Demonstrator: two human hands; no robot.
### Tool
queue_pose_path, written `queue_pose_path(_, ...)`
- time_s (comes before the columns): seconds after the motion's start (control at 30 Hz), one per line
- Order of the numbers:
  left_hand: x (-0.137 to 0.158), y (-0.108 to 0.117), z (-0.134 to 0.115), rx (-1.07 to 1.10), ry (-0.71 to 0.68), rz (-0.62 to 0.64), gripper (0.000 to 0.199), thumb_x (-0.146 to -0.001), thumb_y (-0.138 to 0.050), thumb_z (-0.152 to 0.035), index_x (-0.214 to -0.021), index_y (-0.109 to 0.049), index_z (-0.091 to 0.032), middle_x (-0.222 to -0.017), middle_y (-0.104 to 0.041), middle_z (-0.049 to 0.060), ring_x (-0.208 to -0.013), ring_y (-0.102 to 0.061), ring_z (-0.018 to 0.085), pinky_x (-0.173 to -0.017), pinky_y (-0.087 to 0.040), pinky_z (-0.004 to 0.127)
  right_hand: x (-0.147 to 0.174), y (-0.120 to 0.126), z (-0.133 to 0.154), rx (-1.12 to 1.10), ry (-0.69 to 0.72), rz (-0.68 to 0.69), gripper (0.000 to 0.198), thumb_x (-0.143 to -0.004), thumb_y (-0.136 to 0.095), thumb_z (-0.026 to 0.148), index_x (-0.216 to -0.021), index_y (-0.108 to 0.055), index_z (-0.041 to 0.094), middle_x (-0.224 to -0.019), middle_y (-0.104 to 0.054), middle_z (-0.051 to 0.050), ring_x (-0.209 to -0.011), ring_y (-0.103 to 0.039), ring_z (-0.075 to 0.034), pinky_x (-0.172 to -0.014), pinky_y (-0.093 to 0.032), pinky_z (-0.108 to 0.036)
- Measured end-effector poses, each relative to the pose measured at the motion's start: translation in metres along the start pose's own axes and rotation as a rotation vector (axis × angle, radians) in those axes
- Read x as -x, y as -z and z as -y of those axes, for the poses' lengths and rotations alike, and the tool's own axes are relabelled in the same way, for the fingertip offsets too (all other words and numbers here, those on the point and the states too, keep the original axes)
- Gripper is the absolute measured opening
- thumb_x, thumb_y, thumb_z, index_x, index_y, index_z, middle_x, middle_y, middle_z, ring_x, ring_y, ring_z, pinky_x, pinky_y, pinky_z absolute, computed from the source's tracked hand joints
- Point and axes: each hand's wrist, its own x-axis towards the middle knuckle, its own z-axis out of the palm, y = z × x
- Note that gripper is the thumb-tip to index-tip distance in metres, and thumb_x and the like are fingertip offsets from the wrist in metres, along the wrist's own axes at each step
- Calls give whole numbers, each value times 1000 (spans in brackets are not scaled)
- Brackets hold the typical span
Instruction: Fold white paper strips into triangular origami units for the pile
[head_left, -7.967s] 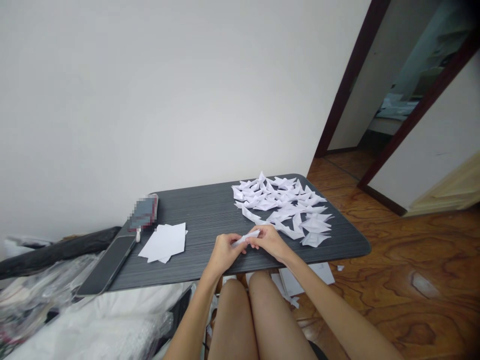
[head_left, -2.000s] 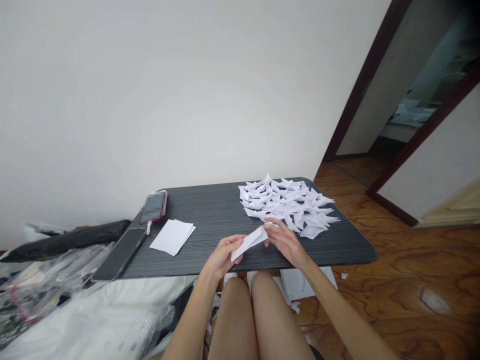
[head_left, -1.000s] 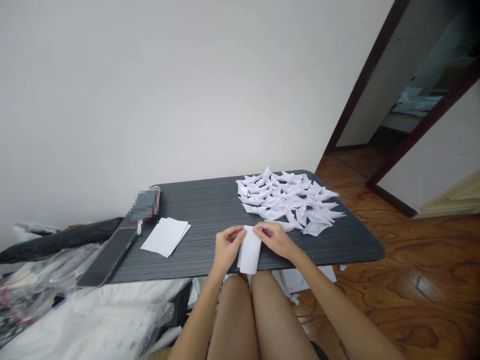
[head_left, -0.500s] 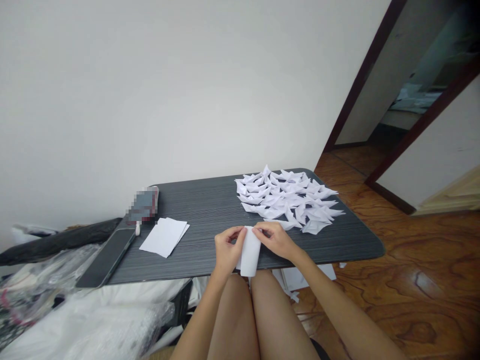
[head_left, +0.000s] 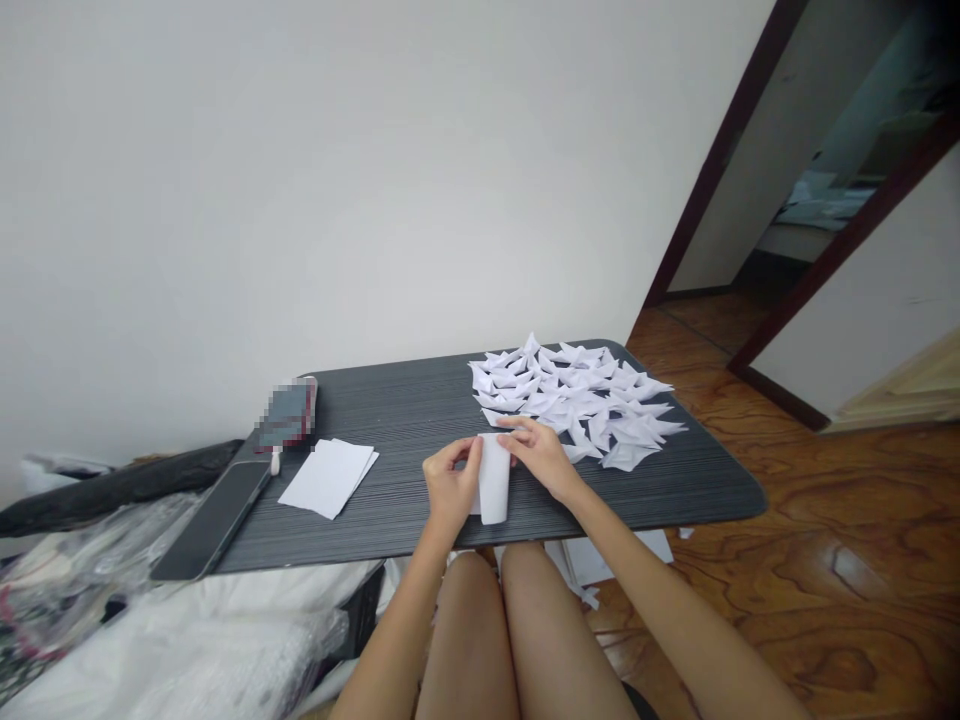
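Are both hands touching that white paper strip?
Touching: the head view shows the left hand and right hand pinching the white paper strip's top edge.

We cannot read the small object [head_left: 286, 414] at the table's far left corner, since it is pixelated over. Our left hand [head_left: 448, 482] covers the left edge of the white paper slip [head_left: 494, 478], and our right hand [head_left: 541, 454] hides its top right corner, so we cannot tell whether it is folded there. The folded paper shapes [head_left: 574, 398] overlap too tightly for us to count. The clutter [head_left: 67, 580] at far left is blurred and cut by the frame's edge.
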Motion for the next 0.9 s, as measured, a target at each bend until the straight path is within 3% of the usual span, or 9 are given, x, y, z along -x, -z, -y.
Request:
queue_pose_path(0.1, -7, -2, 3, 27, 44, 6, 22, -71, -53, -32, -70, -66, -14, -67, -66, 5, -60, -60, 15, -59, -47, 23, -10, -2, -1, -107, -74, -45, 26, -64, -61, 38, -61, -60, 12, -54, -57, -1, -47, -47, -10, -47, -39, -23)
queue_pose_path(0.2, -9, -3, 7, 70, 114, -42, 24, -70, -54, -34, -71, -66, -13, -67, -66, 4, -60, -60, 15, -58, -47, 23, -12, -8, -3, -147, -76, -112, 28, -62, -62, 40, -61, -61, 12, -56, -59, -1, -50, -52, -12, -50, -42, -24)
queue_pose_path(0.33, -9, -2, 11, 135, 181, -103, 25, -68, -56, -35, -71, -65, -12, -69, -67, 5, -64, -61, 16, -60, -47, 24, -5, -16, -7, -176, -176, 5, 30, -58, -65, 40, -68, -63, 11, -60, -64, -4, -57, -59, -17, -56, -48, -29)
queue_pose_path(0.6, -13, 0, 11, 279, 310, -164, 25, -65, -59, -34, -71, -65, -10, -68, -67, 5, -61, -60, 15, -56, -46, 23, 12, -25, -3, -219, -249, 17, 27, -58, -66, 37, -62, -62, 11, -58, -64, -4, -52, -60, -15, -55, -50, -29)
queue_pose_path(0.9, -20, 3, 17, 324, 324, -298, 26, -64, -59, -34, -71, -64, -9, -66, -65, 4, -59, -59, 14, -56, -46, 23, 26, -29, -3, -39, -218, 63, 27, -62, -62, 38, -63, -59, 11, -57, -63, -5, -56, -63, -18, -53, -51, -28)
